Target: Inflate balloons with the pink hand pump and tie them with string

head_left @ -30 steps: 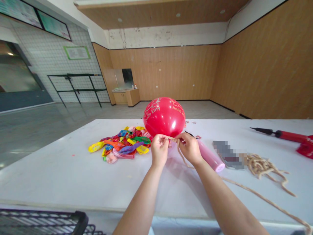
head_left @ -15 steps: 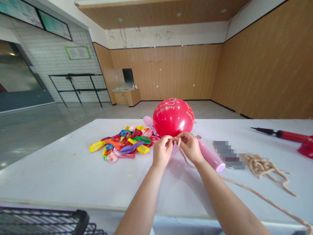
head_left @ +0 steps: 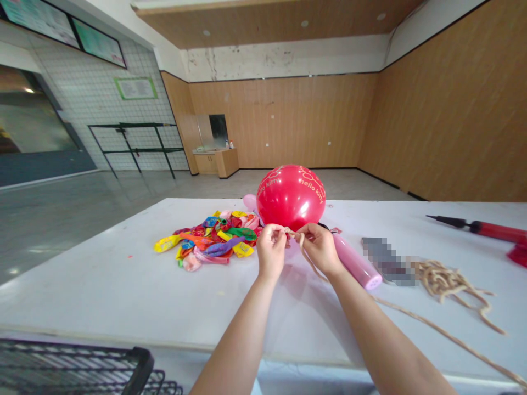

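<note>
A red inflated balloon [head_left: 291, 196] with "hello kitty" lettering sits just beyond my two hands, above the table's far edge. My left hand [head_left: 272, 249] pinches a beige cord [head_left: 307, 257] close to the balloon's underside. Fingers of my right hand [head_left: 320, 249] are closed on the same cord a short way to the right. From there the cord hangs down, passes behind my right forearm and trails to the lower right. The balloon's neck is mostly hidden by my fingers. A pink cylinder [head_left: 356, 262] lies beside my right hand.
Deflated colourful balloons [head_left: 218, 241] are heaped left on the white table [head_left: 164, 302]. To the right lie a blurred-out flat object [head_left: 387, 260], a cord bundle [head_left: 448, 280] and a red-and-black hand pump [head_left: 486, 227]. A black wire basket [head_left: 82, 365] stands at the lower left.
The red balloon has turned, so its lettering sits differently. My hands are slightly farther apart, with more of the cord showing between them. The view has shifted slightly.
</note>
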A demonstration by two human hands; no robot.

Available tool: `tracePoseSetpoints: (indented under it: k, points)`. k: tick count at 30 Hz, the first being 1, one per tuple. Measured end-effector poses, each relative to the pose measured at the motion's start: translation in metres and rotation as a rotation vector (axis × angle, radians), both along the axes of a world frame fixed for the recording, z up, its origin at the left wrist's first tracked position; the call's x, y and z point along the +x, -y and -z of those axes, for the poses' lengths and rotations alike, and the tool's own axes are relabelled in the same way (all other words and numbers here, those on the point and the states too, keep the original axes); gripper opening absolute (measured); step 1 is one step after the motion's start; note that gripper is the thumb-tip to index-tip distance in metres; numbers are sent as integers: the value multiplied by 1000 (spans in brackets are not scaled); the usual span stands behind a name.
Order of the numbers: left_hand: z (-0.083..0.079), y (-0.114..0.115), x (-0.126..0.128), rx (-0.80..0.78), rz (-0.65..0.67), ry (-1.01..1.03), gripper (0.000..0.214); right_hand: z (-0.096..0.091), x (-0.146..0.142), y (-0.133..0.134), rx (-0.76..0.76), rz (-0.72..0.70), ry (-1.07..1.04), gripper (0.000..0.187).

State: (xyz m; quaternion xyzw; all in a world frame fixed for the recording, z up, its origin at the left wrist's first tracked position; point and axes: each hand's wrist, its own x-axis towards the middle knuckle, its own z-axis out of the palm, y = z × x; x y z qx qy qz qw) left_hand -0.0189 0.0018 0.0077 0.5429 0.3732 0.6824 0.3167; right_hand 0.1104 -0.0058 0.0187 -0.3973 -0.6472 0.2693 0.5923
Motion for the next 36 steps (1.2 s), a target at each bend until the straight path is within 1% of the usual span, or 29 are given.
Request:
tracePoseSetpoints:
  k: [5,8,11,13,16,18,19,21,24,26,27,28,29,31,33,35,36]
  points:
    - [-2,-1,1,-53,-8,77,12,0,0,0,17,19,36,16]
    - [-1,-2,0,-66,14,95,13,3,-3,-3,-16,-14,-26,18]
    - [3,-6,-3,-40,36,33,13,4,-8,-3,-163,-152,-225,22]
    - [7,-9,-5,1,0,-37,13,3,-10,-1,-300,-238,-363,27]
    - [14,-15,-7,34,-79,-111,12,2,-11,0,-504,-279,-478,31]
    - [19,-20,-7,8,-87,-111,12,3,-10,-1,-590,-268,-451,30]
    - [22,-22,-8,-12,-81,-98,13,5,-9,-3,-604,-251,-411,30]
    - [24,-26,-9,-45,-94,-71,16,10,-9,-7,-576,-192,-328,28]
    - [22,-26,-12,-59,-207,-109,19,18,-10,-13,-505,-101,-271,23]
    - [16,-21,-14,-75,-289,-193,24,21,-9,-16,-461,-54,-258,22]
    - [13,-18,-14,-105,-306,-239,29,22,-9,-17,-440,-40,-251,23]
    - [10,-14,-14,-166,-297,-287,35,23,-9,-18,-418,-34,-244,24]
    - [7,-11,-13,-255,-256,-314,40,23,-8,-18,-394,-38,-238,24]
    - [4,-6,-9,-470,-103,-275,46,24,-9,-17,-340,-80,-227,25]
    - [4,-3,-4,-643,72,-113,42,25,-11,-16,-283,-167,-211,23]
    - [5,-3,-2,-718,183,63,31,25,-13,-16,-243,-251,-160,20]
    - [5,-4,-1,-725,206,120,26,24,-13,-16,-231,-272,-120,19]
